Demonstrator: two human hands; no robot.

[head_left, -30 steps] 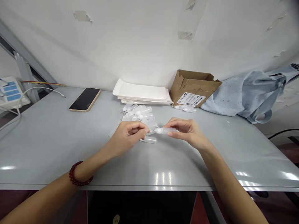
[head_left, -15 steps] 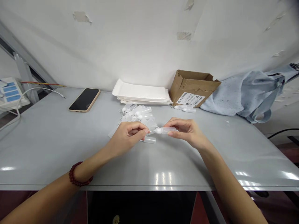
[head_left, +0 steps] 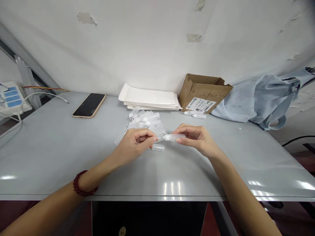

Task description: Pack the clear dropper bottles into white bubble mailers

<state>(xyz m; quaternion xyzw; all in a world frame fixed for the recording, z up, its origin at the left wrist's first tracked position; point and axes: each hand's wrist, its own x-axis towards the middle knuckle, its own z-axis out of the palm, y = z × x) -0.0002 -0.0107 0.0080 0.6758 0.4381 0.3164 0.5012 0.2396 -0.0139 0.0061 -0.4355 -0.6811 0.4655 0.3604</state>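
My right hand pinches a small clear plastic bottle held level just above the grey table. Its nozzle end points left. My left hand is curled, its fingertips closed at the tip of that bottle on a small clear piece I cannot make out well. A loose clear tube lies on the table right under the hands. Behind them sits a pile of several similar clear bottles and caps.
A phone lies at the back left, a stack of white envelopes at the back middle, an open cardboard box beside it with two bottles in front. A blue cloth bag lies right. A power strip sits far left.
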